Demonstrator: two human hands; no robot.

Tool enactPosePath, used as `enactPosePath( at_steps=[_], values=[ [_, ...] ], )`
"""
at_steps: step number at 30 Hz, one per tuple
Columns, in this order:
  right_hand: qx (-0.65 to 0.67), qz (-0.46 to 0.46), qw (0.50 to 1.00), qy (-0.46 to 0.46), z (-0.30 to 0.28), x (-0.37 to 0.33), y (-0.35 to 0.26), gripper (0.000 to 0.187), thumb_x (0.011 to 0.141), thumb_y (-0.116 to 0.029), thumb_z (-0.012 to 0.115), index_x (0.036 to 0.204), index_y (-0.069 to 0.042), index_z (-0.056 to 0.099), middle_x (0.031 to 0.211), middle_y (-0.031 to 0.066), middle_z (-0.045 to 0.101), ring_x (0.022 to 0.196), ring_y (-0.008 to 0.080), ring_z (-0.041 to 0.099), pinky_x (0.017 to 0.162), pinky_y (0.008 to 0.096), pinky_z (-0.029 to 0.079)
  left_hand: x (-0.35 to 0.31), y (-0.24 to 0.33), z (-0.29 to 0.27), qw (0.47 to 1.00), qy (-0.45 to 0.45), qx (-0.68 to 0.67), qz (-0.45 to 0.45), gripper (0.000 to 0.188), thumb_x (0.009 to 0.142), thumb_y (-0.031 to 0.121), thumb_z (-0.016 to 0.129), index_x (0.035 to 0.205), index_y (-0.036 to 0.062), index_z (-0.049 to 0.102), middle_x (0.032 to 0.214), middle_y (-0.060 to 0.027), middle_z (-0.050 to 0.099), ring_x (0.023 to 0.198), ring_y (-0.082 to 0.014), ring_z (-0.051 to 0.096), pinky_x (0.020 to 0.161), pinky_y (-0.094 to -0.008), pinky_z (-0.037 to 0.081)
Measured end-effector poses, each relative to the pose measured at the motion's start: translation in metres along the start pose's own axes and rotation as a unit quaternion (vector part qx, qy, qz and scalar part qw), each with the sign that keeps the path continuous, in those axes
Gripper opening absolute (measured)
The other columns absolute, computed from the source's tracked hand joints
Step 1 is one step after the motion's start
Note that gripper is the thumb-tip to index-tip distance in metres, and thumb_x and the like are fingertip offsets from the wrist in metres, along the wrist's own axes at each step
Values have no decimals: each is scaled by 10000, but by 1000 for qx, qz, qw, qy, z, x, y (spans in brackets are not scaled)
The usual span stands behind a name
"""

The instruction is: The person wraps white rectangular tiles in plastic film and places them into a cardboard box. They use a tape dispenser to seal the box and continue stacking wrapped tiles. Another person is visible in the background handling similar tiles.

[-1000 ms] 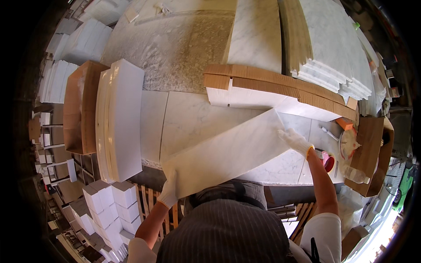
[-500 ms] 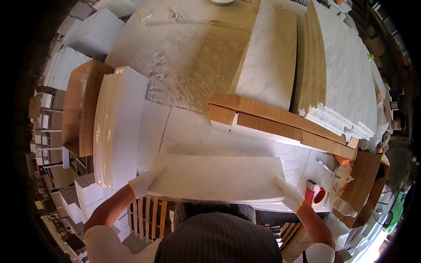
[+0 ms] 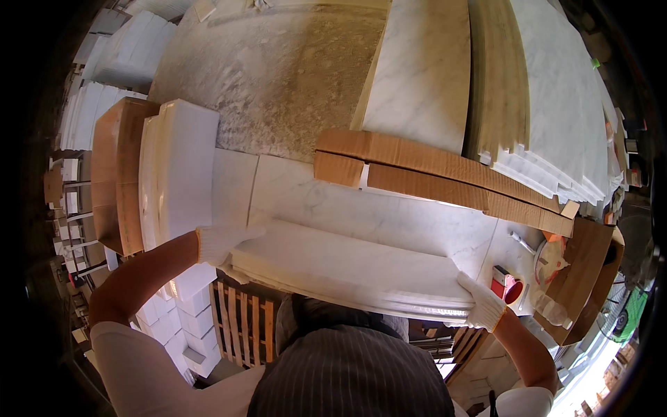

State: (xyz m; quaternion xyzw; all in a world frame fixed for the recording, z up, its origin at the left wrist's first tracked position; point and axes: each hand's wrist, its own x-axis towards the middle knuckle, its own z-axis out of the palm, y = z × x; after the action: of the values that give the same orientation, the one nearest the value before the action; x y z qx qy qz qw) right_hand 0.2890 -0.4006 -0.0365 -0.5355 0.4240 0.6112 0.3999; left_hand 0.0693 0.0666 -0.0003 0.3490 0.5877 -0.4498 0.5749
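Observation:
Both my hands wear white knitted gloves and grip a long stack of thin white sheets point(image 3: 347, 267) by its two ends. My left hand point(image 3: 226, 244) closes around the left end, its fingers lying over the top. At the right end my right hand point(image 3: 481, 302) is clasped, thumb on the upper face. The layered front edge shows toward my body; whether the sheets are foam or stone I cannot tell. Beneath and beyond the stack lies a pale marble-look slab point(image 3: 333, 201) on the table.
Across the table lie flattened brown cardboard pieces point(image 3: 431, 181). Behind them stand marble-look slabs point(image 3: 417, 83) in stacks. Tall white wrapped sheets point(image 3: 184, 160) and a brown carton point(image 3: 114, 174) are at left. A red tape dispenser point(image 3: 507, 286), a plastic bottle point(image 3: 554, 311) and an open carton point(image 3: 583, 278) sit at right.
My left hand has moved left and up, my right hand slightly right. The stack now slants down to the right and shows its layered front edge. The whole view has shifted a little.

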Motion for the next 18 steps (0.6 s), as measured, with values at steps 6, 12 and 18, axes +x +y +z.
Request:
enactPosePath(
  at_steps=[6,12,18],
  values=[
    [37,-29,996,-78,-26,21,-7,490,994,-451,486,1272,-50,531,1203,155,596,1038,345,614,768,619,514,-5,-36,3,965,70,24,251,602,989,456,556,1412,36,470,1376,-162,546,1268,-288,530,998,-505,482],
    [5,-107,982,-153,-33,17,1,667,1002,-606,376,1303,-27,518,1145,173,616,937,346,649,619,499,567,38,-62,16,828,275,91,480,435,1017,354,509,1308,36,566,1315,-84,591,1210,-175,528,1026,-308,396],
    [-180,-331,926,1,-48,31,40,898,974,-730,253,1504,-15,376,1428,152,521,1117,345,639,879,436,573,60,-75,28,758,214,-23,616,332,1024,206,495,1309,49,559,1395,-73,556,1292,-171,478,1089,-309,350]
  ],
)
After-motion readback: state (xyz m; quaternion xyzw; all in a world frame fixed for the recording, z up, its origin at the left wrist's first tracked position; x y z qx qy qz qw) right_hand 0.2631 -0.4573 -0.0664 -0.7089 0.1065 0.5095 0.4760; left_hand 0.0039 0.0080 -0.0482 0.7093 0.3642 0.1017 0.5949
